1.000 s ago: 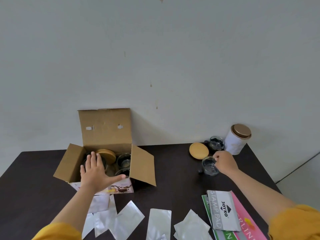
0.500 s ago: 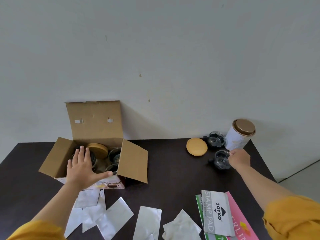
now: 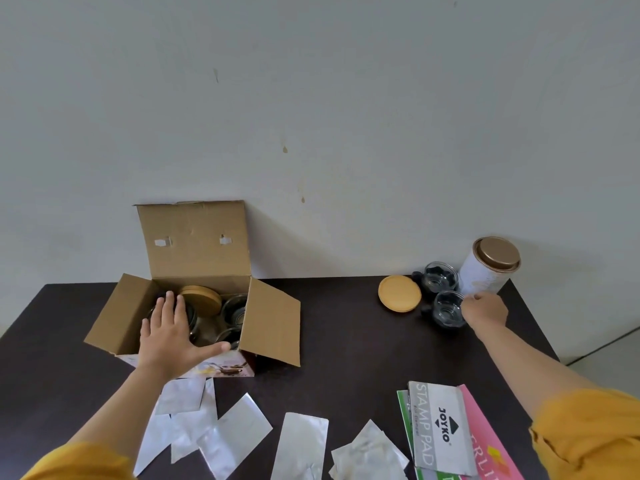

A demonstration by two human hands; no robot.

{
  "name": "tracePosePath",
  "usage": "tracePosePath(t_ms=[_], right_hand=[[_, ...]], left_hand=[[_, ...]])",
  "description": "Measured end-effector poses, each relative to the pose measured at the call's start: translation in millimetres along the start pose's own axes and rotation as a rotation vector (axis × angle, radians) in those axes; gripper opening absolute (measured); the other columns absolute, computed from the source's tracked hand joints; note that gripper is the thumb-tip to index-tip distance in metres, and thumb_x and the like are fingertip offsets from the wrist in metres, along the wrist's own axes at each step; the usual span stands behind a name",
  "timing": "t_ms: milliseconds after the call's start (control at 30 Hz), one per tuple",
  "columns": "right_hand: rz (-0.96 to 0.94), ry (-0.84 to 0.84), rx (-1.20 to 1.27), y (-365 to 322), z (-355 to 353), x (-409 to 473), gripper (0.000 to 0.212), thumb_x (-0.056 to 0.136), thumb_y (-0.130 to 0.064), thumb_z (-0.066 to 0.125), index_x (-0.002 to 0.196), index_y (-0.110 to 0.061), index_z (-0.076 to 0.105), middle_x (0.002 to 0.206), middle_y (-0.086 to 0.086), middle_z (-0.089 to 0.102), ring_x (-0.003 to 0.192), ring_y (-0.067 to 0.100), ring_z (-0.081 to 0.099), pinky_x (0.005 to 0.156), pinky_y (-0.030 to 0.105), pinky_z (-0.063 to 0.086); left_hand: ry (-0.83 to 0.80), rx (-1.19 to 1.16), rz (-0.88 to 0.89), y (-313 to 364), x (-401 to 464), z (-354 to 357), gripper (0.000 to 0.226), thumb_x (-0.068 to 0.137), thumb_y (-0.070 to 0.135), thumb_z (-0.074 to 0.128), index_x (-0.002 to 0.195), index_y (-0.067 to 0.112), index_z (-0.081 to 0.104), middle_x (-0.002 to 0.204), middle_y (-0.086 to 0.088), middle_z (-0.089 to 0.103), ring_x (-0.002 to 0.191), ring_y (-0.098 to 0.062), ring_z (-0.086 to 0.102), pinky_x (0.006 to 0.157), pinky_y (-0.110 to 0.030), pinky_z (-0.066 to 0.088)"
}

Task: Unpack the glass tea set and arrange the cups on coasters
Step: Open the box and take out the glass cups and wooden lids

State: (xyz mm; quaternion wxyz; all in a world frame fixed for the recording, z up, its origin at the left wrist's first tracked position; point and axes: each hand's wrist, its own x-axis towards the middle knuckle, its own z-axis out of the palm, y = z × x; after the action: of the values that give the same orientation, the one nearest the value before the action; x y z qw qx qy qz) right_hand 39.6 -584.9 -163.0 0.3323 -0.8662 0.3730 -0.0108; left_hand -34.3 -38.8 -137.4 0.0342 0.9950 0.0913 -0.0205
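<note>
Setting second glass cup down, far right, beside the first.

My right hand [image 3: 485, 311] pinches glass cup [image 3: 447, 308] at its rim, just in front of the other cup [image 3: 440, 276]; bamboo coaster [image 3: 399, 293] sits bare beside them. Left hand [image 3: 169, 336] flat, fingers straight, over the open box [image 3: 194, 237]. Next, I reckon: let go, fetch the remaining cups and coasters.

cups: two clear glass cups [image 3: 448, 308] [image 3: 441, 276], upright, at 2 o'clock
coaster: round, wooden [image 3: 399, 292], flat, just left of cups
box: open cardboard box [image 3: 194, 237], at 10 o'clock, more glassware inside

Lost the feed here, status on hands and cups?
Left hand flat over box. Right hand grips cup beside coaster. Second cup behind. Nothing blocking.
</note>
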Motion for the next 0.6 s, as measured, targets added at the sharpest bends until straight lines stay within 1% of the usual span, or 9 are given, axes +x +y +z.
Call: tracePosePath(t_ms=[33, 100, 167, 233, 300, 367, 433, 500, 600], right_hand=[[0.007, 0.014, 0.008, -2.5, 0.6, -4.9, 0.027, 0.093, -0.016, 0.045, 0.097, 0.002, 0.064, 0.11, 0.026, 0.059, 0.096, 0.039, 0.055, 0.075, 0.039, 0.048], [-0.018, 0.07, 0.003, -11.0, 1.8, -21.1, 0.028, 0.092, -0.017, 0.05, 0.112, -0.001, 0.061, 0.123, 0.026, 0.05, 0.111, 0.041, 0.049, 0.085, 0.043, 0.047], [-0.131, 0.102, 0.003, -23.1, 5.3, -41.8, 0.03, 0.092, -0.018, 0.055, 0.118, -0.004, 0.06, 0.124, 0.023, 0.051, 0.114, 0.039, 0.048, 0.087, 0.043, 0.047], [-0.26, 0.08, 0.045, -39.2, 14.0, -69.6, 0.029, 0.091, -0.017, 0.057, 0.118, -0.007, 0.061, 0.121, 0.019, 0.054, 0.11, 0.034, 0.054, 0.087, 0.041, 0.046], [-0.371, 0.024, 0.085, -58.2, 25.0, -99.7, 0.028, 0.089, -0.014, 0.058, 0.116, -0.008, 0.062, 0.118, 0.016, 0.056, 0.108, 0.03, 0.056, 0.089, 0.037, 0.045], [-0.449, -0.056, 0.155, -81.4, 35.7, -134.9, 0.025, 0.088, -0.012, 0.058, 0.112, -0.006, 0.063, 0.111, 0.013, 0.059, 0.103, 0.027, 0.058, 0.085, 0.029, 0.043], [-0.536, -0.156, 0.203, -107.2, 48.7, -172.4, 0.023, 0.09, -0.015, 0.057, 0.111, -0.007, 0.063, 0.101, 0.008, 0.062, 0.097, 0.023, 0.061, 0.082, 0.03, 0.047], [-0.609, -0.272, 0.171, -131.9, 64.0, -206.2, 0.024, 0.091, -0.019, 0.055, 0.112, -0.009, 0.064, 0.097, 0.002, 0.064, 0.094, 0.018, 0.061, 0.085, 0.03, 0.049], [-0.672, -0.421, 0.129, -168.5, 87.2, -249.9, 0.025, 0.092, -0.019, 0.056, 0.114, -0.009, 0.064, 0.094, -0.002, 0.063, 0.087, 0.01, 0.058, 0.081, 0.02, 0.045]], left_hand=[[-0.003, 0.002, 0.0, 0.2, 0.0, -0.1, 0.15, 0.038, 0.105, 0.018, 0.149, 0.005, 0.017, 0.159, -0.014, 0.01, 0.146, -0.033, 0.004, 0.115, -0.056, 0.012], [-0.01, 0.003, -0.004, 0.8, -0.5, -0.5, 0.151, 0.037, 0.105, 0.016, 0.15, 0.005, 0.015, 0.159, -0.014, 0.008, 0.146, -0.033, 0.003, 0.115, -0.055, 0.012], [-0.022, 0.012, -0.01, 3.5, -1.8, -2.3, 0.152, 0.035, 0.105, 0.014, 0.15, 0.006, 0.013, 0.159, -0.014, 0.006, 0.147, -0.032, 0.002, 0.115, -0.055, 0.012], [-0.04, 0.029, -0.013, 4.1, -3.8, -5.6, 0.153, 0.034, 0.105, 0.01, 0.151, 0.006, 0.009, 0.159, -0.013, 0.002, 0.147, -0.032, -0.001, 0.116, -0.054, 0.011], [-0.058, 0.035, -0.011, 6.9, -5.3, -9.7, 0.153, 0.033, 0.105, 0.007, 0.151, 0.007, 0.007, 0.159, -0.013, 0.0, 0.147, -0.032, -0.002, 0.116, -0.053, 0.011], [-0.072, 0.015, -0.003, 9.1, -7.5, -14.4, 0.155, 0.031, 0.105, 0.007, 0.151, 0.006, 0.006, 0.159, -0.014, -0.001, 0.146, -0.033, -0.003, 0.116, -0.054, 0.011], [-0.098, 0.003, 0.001, 8.9, -8.7, -19.2, 0.157, 0.029, 0.106, 0.007, 0.15, 0.006, 0.003, 0.159, -0.014, -0.003, 0.146, -0.033, -0.004, 0.116, -0.054, 0.01], [-0.128, 0.0, 0.002, 8.6, -9.0, -23.1, 0.159, 0.026, 0.106, 0.008, 0.15, 0.006, -0.001, 0.159, -0.015, -0.007, 0.146, -0.034, -0.007, 0.116, -0.054, 0.009], [-0.165, -0.015, 0.007, 7.0, -8.2, -26.4, 0.162, 0.024, 0.106, 0.012, 0.149, 0.006, -0.007, 0.158, -0.016, -0.012, 0.145, -0.034, -0.01, 0.116, -0.055, 0.008]])
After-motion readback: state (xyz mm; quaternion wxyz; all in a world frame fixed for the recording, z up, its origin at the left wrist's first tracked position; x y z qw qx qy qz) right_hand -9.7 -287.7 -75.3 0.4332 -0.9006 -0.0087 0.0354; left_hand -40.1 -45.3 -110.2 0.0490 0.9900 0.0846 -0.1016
